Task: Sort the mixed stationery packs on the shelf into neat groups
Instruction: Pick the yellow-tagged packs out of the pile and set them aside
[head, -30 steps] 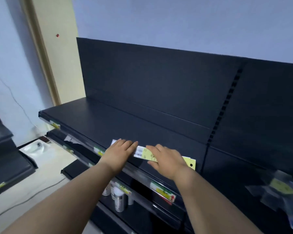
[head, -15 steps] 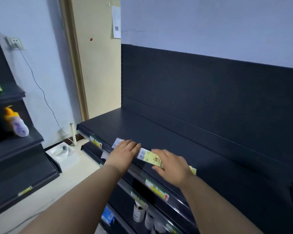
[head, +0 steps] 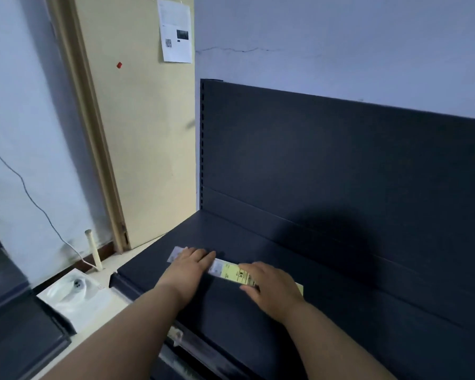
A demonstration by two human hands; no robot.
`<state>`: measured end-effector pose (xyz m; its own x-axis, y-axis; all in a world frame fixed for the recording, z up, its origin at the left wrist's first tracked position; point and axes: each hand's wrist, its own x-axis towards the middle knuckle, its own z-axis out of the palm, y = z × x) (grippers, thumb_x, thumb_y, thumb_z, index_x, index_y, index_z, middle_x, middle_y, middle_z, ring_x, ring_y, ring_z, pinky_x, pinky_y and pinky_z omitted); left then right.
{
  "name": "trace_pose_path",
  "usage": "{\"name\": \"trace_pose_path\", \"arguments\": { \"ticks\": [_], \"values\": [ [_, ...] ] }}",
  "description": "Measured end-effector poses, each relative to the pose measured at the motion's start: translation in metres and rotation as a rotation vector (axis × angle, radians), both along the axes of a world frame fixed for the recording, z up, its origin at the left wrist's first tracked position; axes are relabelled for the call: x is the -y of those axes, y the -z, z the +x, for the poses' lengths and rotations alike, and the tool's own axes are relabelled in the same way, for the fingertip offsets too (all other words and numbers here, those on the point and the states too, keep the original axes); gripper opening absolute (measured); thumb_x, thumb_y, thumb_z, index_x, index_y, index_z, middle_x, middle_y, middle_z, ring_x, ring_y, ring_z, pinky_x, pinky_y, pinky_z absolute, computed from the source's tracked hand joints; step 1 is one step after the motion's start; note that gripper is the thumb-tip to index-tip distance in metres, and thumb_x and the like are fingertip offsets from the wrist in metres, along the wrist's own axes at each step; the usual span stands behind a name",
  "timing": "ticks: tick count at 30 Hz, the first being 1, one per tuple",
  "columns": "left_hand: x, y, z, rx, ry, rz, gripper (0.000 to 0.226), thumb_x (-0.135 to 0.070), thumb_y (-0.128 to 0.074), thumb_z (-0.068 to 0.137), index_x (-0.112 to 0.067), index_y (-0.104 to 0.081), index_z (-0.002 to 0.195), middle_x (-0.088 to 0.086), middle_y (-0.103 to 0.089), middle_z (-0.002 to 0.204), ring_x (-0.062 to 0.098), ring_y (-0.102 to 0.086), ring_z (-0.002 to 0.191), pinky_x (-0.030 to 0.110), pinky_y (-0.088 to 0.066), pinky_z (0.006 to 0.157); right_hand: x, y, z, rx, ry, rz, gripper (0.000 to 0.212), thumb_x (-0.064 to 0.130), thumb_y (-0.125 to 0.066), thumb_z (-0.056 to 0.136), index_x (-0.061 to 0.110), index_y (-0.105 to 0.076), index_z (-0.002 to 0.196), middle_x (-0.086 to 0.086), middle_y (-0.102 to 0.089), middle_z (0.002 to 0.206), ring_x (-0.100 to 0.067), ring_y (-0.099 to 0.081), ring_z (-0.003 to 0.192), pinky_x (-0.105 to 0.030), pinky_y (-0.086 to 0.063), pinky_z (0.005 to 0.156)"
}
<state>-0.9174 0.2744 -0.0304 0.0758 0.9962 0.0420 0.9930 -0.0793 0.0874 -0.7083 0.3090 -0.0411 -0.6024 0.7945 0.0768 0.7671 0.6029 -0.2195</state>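
A long flat stationery pack [head: 231, 271], yellow with a white barcode end, lies on the dark top shelf [head: 327, 283] near its left end. My left hand [head: 189, 270] lies flat on the pack's left part with straight fingers. My right hand [head: 272, 286] lies flat over its right part, fingers extended. Only the pack's middle and both tips show between and beside the hands.
The shelf's dark back panel [head: 340, 160] rises behind. Left of the shelf stand a beige door frame [head: 93, 160], a white cable [head: 25, 187] on the wall and a white floor fitting [head: 74, 289]. Another dark shelf unit [head: 11, 325] sits at far left.
Both hands have slid the pack leftward along the shelf and farther back from its front edge. The view has swung left and up, and the lower shelves have dropped out of sight.
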Motion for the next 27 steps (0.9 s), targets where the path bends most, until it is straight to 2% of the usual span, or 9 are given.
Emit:
{"name": "trace_pose_path", "arguments": {
  "ticks": [5, 9, 11, 13, 16, 20, 27],
  "values": [
    [-0.064, 0.009, -0.033, 0.047, 0.124, -0.009, 0.062, -0.010, -0.038, 0.094, -0.023, -0.013, 0.149, -0.003, -0.019, 0.153, 0.020, -0.013, 0.142, 0.029, -0.005, 0.117, -0.036, 0.006, -0.032, -0.014, 0.171, 0.011, 0.046, 0.042, -0.045, 0.095, 0.034, -0.037, 0.139, 0.010, -0.047, 0.137, -0.012, -0.047, 0.121, -0.032, -0.036, 0.097],
    [-0.111, 0.011, -0.051, 0.000, 0.252, 0.032, 0.069, -0.009, -0.045, 0.089, -0.020, -0.013, 0.149, 0.000, -0.022, 0.151, 0.022, -0.018, 0.139, 0.030, -0.007, 0.115, -0.055, 0.004, -0.058, -0.021, 0.359, 0.022, 0.044, 0.041, -0.045, 0.095, 0.035, -0.037, 0.138, 0.010, -0.047, 0.137, -0.014, -0.047, 0.120, -0.034, -0.032, 0.099],
    [-0.130, 0.008, -0.058, 0.009, 0.302, 0.033, 0.065, -0.011, -0.043, 0.092, -0.020, -0.014, 0.149, 0.000, -0.022, 0.151, 0.023, -0.017, 0.140, 0.031, -0.008, 0.116, -0.063, 0.003, -0.070, -0.017, 0.434, 0.011, 0.044, 0.040, -0.044, 0.095, 0.035, -0.035, 0.138, 0.009, -0.046, 0.138, -0.015, -0.045, 0.122, -0.034, -0.031, 0.100],
    [-0.150, 0.009, -0.064, 0.049, 0.346, -0.007, 0.063, -0.013, -0.041, 0.093, -0.022, -0.014, 0.149, 0.001, -0.019, 0.153, 0.023, -0.014, 0.141, 0.033, -0.006, 0.118, -0.070, 0.003, -0.080, 0.033, 0.515, -0.017, 0.049, 0.042, -0.042, 0.096, 0.034, -0.030, 0.142, 0.007, -0.040, 0.145, -0.015, -0.038, 0.130, -0.034, -0.024, 0.106],
    [-0.165, 0.014, -0.064, 0.085, 0.381, -0.100, 0.066, -0.018, -0.042, 0.092, -0.024, -0.009, 0.150, 0.000, -0.011, 0.156, 0.021, -0.008, 0.144, 0.033, -0.001, 0.119, -0.070, 0.005, -0.087, 0.094, 0.610, -0.089, 0.065, 0.052, -0.040, 0.093, 0.031, -0.015, 0.149, 0.006, -0.017, 0.157, -0.015, -0.013, 0.144, -0.041, -0.002, 0.118],
    [-0.168, 0.017, -0.050, 0.082, 0.487, -0.131, 0.066, -0.026, -0.041, 0.094, -0.024, -0.008, 0.151, -0.004, -0.006, 0.158, 0.015, -0.002, 0.146, 0.030, 0.004, 0.117, -0.058, 0.006, -0.085, 0.070, 0.695, -0.134, 0.068, 0.057, -0.035, 0.093, 0.030, -0.008, 0.151, 0.008, -0.005, 0.159, -0.012, -0.003, 0.146, -0.043, 0.010, 0.117],
    [-0.131, 0.008, 0.042, 0.036, 0.765, -0.025, 0.059, -0.037, -0.030, 0.100, -0.023, -0.004, 0.150, -0.005, -0.004, 0.159, 0.012, -0.001, 0.146, 0.031, 0.003, 0.117, 0.004, -0.004, -0.017, 0.066, 0.877, -0.128, 0.064, 0.055, -0.029, 0.096, 0.032, -0.006, 0.151, 0.009, -0.004, 0.159, -0.011, 0.000, 0.146, -0.042, 0.009, 0.118]
  ]
}}
